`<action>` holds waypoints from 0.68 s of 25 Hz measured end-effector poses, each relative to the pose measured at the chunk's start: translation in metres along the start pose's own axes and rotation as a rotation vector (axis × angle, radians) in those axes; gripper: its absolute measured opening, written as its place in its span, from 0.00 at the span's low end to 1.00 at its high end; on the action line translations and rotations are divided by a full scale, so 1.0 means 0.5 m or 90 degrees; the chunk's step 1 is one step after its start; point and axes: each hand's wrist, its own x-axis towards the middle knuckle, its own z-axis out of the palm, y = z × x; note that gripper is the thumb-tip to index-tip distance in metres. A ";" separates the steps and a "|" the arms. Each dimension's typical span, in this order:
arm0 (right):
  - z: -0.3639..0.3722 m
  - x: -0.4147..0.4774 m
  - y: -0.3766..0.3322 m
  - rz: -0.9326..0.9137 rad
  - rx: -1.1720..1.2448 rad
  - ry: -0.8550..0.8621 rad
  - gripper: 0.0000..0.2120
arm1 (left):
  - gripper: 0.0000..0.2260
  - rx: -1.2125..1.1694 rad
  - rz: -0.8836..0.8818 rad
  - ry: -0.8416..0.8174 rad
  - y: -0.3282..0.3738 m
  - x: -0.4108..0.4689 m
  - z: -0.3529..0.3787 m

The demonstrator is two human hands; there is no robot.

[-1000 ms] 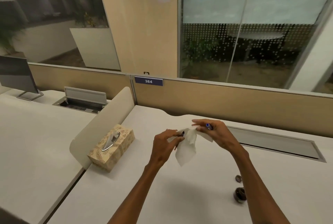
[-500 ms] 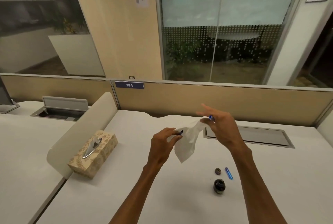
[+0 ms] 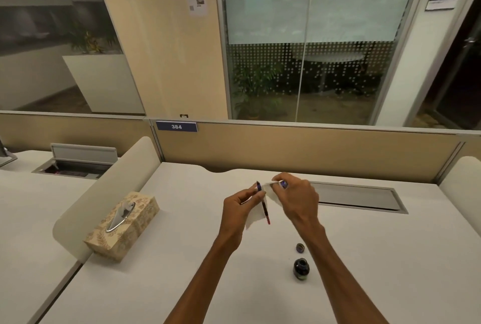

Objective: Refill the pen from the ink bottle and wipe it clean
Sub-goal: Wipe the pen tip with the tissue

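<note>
The head view looks down on a white desk with both of the person's forearms reaching out over it. The left hand pinches a thin dark pen part near its upper end, thumb and fingertips curled round it. This part hangs nearly upright above the desk, its red tip lowest. A white tissue lies against it and drapes down behind it, caught in the same pinch. The right hand is just beside the left, fingers curled, gripping the tissue's upper edge. It also holds a small blue piece, too small to tell what it is.

On the desk between the forearms stands the ink bottle, uncapped and upright. Its dark cap lies just beyond it, apart from it. Well to the left a patterned tissue box sits against a rounded side divider. A grey cable hatch lies beyond the right hand, and the back panel carries a blue label reading 384.
</note>
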 end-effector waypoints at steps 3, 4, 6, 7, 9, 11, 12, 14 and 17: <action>0.022 -0.025 0.007 -0.060 0.144 -0.068 0.13 | 0.15 -0.139 -0.051 -0.019 0.009 0.014 0.018; 0.026 -0.029 0.008 -0.071 0.173 -0.120 0.15 | 0.15 -0.159 -0.049 -0.021 0.013 0.018 0.018; 0.030 -0.035 0.007 -0.070 0.199 -0.198 0.17 | 0.14 -0.183 -0.043 -0.026 0.021 0.028 0.013; 0.030 -0.035 0.006 -0.070 0.212 -0.216 0.17 | 0.14 -0.194 -0.039 -0.034 0.024 0.034 0.010; 0.027 -0.029 0.005 -0.056 0.262 -0.217 0.17 | 0.15 -0.207 -0.037 -0.053 0.028 0.045 0.002; 0.023 -0.016 0.005 -0.041 0.321 -0.174 0.15 | 0.13 -0.206 -0.041 -0.059 0.032 0.055 -0.004; 0.023 -0.009 0.006 -0.037 0.338 -0.142 0.14 | 0.13 -0.198 -0.042 -0.063 0.033 0.058 -0.006; 0.022 0.008 0.006 -0.041 0.321 -0.078 0.17 | 0.12 -0.178 -0.045 -0.083 0.040 0.060 -0.007; 0.014 0.025 0.011 -0.027 0.286 -0.062 0.32 | 0.12 -0.153 -0.051 -0.123 0.050 0.066 -0.016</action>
